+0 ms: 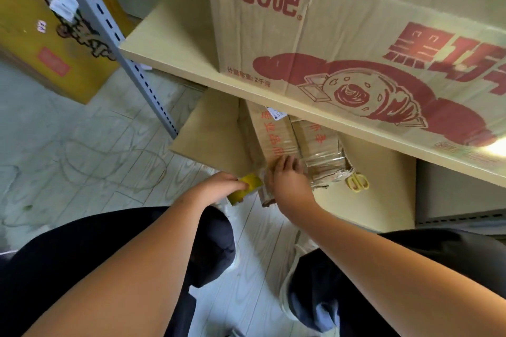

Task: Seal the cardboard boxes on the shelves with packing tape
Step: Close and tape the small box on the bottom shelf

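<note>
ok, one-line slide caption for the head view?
Left hand holds yellow tape roll while right hand presses tape onto low box.

1. A pale wooden shelf board runs above both hands. A big cardboard box with red print sits right on it — up and away from the right hand.
2. Under that board, a flat sheet of cardboard lies low down, under and beyond the hands. A small taped box with red letters rests on it, and the right hand's fingers touch its top.
3. Yellow scissors lie on the cardboard, just to the right of the right hand.
4. The floor is pale with wood lines. A yellow box stands on it, far to the left of the left hand, and a thin loop of wire lies on it — left of that hand too.
</note>
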### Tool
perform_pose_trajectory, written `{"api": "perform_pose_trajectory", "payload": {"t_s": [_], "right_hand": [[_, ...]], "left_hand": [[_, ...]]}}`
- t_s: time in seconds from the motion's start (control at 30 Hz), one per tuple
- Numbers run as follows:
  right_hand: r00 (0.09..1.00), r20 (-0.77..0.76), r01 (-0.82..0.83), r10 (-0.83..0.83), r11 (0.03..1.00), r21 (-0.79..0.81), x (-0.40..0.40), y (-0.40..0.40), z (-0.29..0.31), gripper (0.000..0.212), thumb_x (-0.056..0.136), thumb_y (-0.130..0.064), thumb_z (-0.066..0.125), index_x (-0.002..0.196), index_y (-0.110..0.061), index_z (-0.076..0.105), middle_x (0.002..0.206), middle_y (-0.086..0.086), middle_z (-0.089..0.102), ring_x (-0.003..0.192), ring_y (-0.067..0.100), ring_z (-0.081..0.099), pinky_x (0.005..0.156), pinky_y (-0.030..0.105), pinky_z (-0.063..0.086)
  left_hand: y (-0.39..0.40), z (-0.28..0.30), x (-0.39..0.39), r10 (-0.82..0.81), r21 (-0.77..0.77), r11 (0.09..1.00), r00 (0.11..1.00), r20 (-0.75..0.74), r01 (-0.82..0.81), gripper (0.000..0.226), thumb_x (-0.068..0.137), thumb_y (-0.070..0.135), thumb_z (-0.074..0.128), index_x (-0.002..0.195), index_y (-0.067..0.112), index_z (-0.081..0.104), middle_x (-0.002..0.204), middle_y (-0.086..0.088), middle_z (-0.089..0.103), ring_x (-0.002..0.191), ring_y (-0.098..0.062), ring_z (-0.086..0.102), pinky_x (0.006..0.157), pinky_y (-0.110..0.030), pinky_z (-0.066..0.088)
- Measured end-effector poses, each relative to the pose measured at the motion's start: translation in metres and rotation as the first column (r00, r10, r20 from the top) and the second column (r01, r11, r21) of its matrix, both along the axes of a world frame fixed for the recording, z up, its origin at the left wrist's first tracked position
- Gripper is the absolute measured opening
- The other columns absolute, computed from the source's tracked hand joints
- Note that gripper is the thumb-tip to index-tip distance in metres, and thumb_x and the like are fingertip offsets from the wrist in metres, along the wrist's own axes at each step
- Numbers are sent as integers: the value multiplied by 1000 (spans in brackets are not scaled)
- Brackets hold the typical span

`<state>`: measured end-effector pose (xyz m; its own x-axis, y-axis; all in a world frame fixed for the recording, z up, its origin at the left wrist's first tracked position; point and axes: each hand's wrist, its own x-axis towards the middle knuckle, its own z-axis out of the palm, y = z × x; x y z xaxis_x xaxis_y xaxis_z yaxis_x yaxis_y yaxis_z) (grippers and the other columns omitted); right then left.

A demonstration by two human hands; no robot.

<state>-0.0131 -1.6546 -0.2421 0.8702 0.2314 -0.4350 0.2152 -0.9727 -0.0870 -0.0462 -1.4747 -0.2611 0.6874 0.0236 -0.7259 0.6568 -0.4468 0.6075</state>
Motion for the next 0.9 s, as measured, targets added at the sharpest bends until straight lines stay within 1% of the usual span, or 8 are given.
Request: {"api": "perform_pose_trajectory", "payload": {"t_s": [0.07,0.13,0.2,0.37,0.53,0.67,0.8,0.9], "right_hand": [[996,5,84,-86,989,121,11,-16,21,27,97,-3,46,121,1,57,98,14,64,91,31,64,77,35,53],[990,-12,143,-142,981,131,8,-29,29,29,101,-10,38,123,-6,56,84,4,59,83,22,61,84,36,49],[998,45,34,-36,998,48,-13,-25,22,50,103,-42,35,138,-10,47,109,8,65,119,28,55,115,48,26],[984,139,98,-109,992,86,-34,14,-16,99,93,-68,38,151,9,18,157,30,19,147,42,17,121,51,6],[988,71,137,-138,990,22,-25,29,-49,98,66,-53,84,126,19,54,124,40,56,117,54,55,97,58,48],[997,69,38,-41,998,46,-19,19,-64,102,47,-48,93,116,19,61,112,41,61,103,57,61,83,60,52],[1000,21,15,-15,1000,7,-16,13,-66,98,40,-31,98,116,17,61,109,39,63,99,56,63,79,59,55],[999,37,-16,18,999,-32,-10,7,-41,88,60,-19,88,130,19,49,114,41,59,105,56,59,81,55,56]], "left_hand": [[7,18,-3,-26,35,999,998,50,24,22,91,26,65,72,16,68,61,7,67,66,-12,61,63,-25,41],[8,32,-2,-31,45,999,993,113,26,24,95,31,63,75,18,67,65,5,64,65,-10,56,60,-25,36],[3,41,-4,-78,112,992,988,131,64,26,97,37,60,77,22,63,69,6,61,68,-11,55,60,-27,35],[12,19,-7,-166,257,955,984,60,146,38,99,50,48,109,17,64,112,-8,66,110,-27,60,86,-35,45],[19,16,0,-199,230,957,978,65,179,41,98,53,49,118,20,63,117,-3,66,109,-24,61,87,-36,46],[31,22,8,-229,240,950,968,100,200,28,95,51,56,80,28,62,85,4,65,88,-19,62,75,-33,44],[29,47,13,-265,234,945,956,129,230,25,93,50,60,91,27,67,93,4,68,91,-16,62,77,-31,44],[17,66,18,-274,215,949,941,201,230,26,94,42,62,100,18,70,99,-4,70,95,-18,64,80,-33,47]]}}
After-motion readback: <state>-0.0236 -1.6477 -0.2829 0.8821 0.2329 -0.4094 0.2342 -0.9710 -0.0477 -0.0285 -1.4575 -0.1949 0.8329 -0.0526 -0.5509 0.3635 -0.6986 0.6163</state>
